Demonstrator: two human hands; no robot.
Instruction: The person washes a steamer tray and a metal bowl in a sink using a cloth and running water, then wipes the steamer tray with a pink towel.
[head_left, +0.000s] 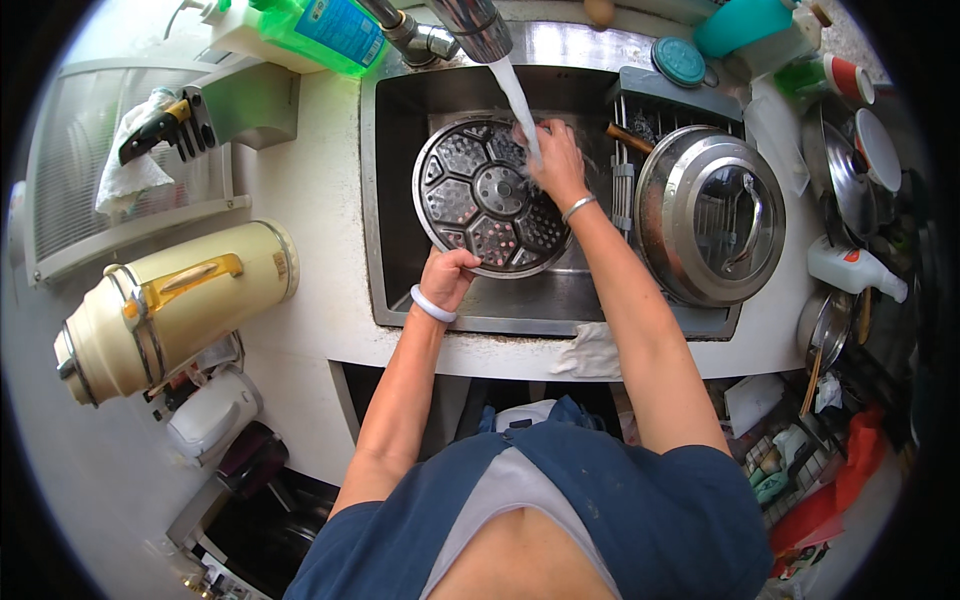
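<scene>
A round perforated metal steamer tray (457, 196) is held over the stainless steel sink (397, 300). My left hand (445, 279) grips its near left rim, thumb on top. At its far right side, my right hand (553, 161) rests on the tray with fingers bent under the running water (514, 94). That stream falls from the metal faucet (476, 34) and splashes at my fingers. Whether my right hand holds a cloth or scrubber cannot be made out. Pinkish spots show through some of the tray's holes.
On a rack over the sink's right side sits a metal pot lid (675, 217) with a glass window. A white cloth (589, 352) lies on the front edge. To the left stand a cream thermos (195, 292), a knife holder (247, 105) and a green bottle (330, 37).
</scene>
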